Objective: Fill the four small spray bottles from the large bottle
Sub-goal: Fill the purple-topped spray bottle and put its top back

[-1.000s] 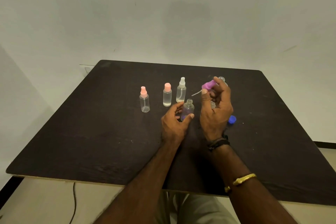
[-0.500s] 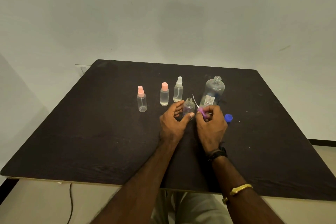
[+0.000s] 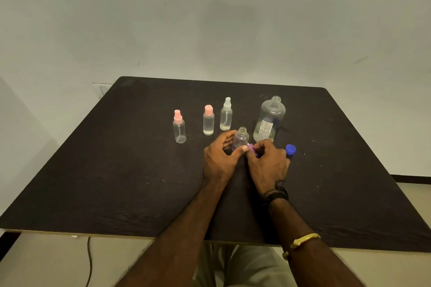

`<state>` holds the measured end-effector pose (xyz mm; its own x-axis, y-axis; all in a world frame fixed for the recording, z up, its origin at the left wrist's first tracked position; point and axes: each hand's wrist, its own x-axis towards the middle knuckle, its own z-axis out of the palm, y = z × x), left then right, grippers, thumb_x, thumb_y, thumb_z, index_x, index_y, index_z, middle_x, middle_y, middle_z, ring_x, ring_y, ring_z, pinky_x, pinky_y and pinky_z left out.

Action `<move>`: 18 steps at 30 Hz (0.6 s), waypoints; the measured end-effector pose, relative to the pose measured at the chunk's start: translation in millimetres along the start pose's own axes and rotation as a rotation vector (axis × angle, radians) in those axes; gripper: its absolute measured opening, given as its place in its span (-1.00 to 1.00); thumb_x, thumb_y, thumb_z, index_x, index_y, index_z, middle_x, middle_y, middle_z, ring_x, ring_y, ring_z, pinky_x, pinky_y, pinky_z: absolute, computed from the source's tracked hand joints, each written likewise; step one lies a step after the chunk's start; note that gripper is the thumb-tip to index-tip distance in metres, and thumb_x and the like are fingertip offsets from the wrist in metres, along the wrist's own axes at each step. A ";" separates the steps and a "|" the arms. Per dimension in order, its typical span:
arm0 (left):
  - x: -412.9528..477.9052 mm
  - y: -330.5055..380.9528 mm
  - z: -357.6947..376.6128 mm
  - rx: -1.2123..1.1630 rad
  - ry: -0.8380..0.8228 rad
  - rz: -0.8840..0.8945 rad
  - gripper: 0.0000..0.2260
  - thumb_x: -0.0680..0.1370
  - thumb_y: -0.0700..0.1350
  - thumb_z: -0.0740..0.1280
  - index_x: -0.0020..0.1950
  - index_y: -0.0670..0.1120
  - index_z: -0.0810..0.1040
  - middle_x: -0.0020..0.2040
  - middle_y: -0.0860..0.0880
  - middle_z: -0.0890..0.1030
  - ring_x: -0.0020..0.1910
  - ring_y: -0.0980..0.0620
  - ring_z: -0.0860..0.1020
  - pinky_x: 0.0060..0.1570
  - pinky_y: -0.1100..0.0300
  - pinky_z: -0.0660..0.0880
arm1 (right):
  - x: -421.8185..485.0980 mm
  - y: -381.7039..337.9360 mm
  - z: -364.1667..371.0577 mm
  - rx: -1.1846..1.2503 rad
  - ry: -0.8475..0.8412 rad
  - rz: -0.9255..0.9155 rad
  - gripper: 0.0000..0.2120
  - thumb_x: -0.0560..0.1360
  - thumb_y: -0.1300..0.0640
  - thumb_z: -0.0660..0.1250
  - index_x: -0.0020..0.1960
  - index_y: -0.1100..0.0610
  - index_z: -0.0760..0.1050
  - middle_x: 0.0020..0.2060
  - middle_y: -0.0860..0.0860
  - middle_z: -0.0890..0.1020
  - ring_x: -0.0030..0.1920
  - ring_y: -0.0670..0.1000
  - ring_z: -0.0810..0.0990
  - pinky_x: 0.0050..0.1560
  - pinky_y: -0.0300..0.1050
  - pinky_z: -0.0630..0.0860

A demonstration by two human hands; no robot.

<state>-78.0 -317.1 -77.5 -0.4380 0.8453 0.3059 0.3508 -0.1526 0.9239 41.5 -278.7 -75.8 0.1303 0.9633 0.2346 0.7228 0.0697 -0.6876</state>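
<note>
dark table | on it: three capped small bottles, open small bottle, large bottle, blue cap

Plain indoor room, type unclear: pale wall, dark table, cable on light floor.

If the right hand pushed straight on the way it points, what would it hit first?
Probably the uncapped small bottle in the left hand, ahead of the purple cap the right hand pinches; the large bottle stands slightly right.
</note>
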 end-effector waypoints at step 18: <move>1.4 -3.8 2.4 -0.059 0.002 -0.033 -0.54 0.42 -0.14 0.60 0.30 -0.07 0.61 0.12 0.10 0.70 0.10 0.26 0.65 0.17 0.27 0.58 | 9.8 -41.1 -22.8 0.446 0.392 -0.227 -0.82 0.47 0.24 0.42 0.04 0.05 0.57 -0.04 -0.05 0.59 -0.08 -0.05 0.59 -0.07 0.01 0.61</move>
<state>-78.0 -314.1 -81.1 -0.4506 0.8493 0.2752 0.2866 -0.1543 0.9455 28.5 -278.1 -29.6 0.3071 0.7513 0.5842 0.4203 0.4437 -0.7915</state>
